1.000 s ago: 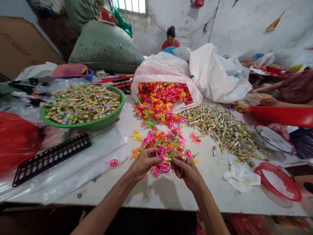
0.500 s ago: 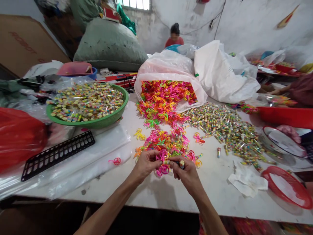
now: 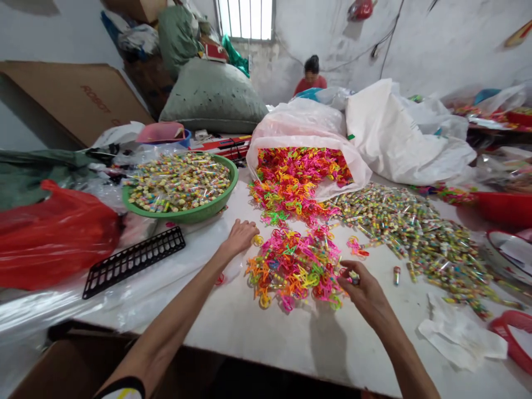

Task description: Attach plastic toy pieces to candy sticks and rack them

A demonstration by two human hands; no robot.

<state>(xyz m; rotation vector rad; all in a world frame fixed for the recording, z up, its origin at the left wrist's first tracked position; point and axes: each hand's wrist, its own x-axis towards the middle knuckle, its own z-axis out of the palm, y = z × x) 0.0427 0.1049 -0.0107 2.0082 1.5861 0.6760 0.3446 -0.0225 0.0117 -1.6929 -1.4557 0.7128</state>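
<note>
My left hand (image 3: pixel 241 237) lies open on the white table (image 3: pixel 266 343) at the left of a heap of neon plastic rings (image 3: pixel 295 271), holding nothing, with a single yellow ring (image 3: pixel 258 240) just beyond its fingertips. My right hand (image 3: pixel 363 288) sits at the heap's right edge, its fingers pinched on a small wrapped candy tube (image 3: pixel 353 276). A much bigger mass of the same rings (image 3: pixel 301 172) spills from a translucent plastic bag (image 3: pixel 303 124). Several wrapped candy tubes (image 3: pixel 415 241) lie spread to the right of my right hand.
A green basket (image 3: pixel 199 213) of candy tubes stands left of the bag, with a black plastic rack (image 3: pixel 133 263) and a red bag (image 3: pixel 54 238) nearby. A white paper (image 3: pixel 461 335) and a red basket (image 3: pixel 511 332) lie at right. A seated person (image 3: pixel 311 77) is far behind.
My hands have moved apart: the left went left and away from the heap, letting go of the pink rings, and the right moved right. The whole view has shifted too.
</note>
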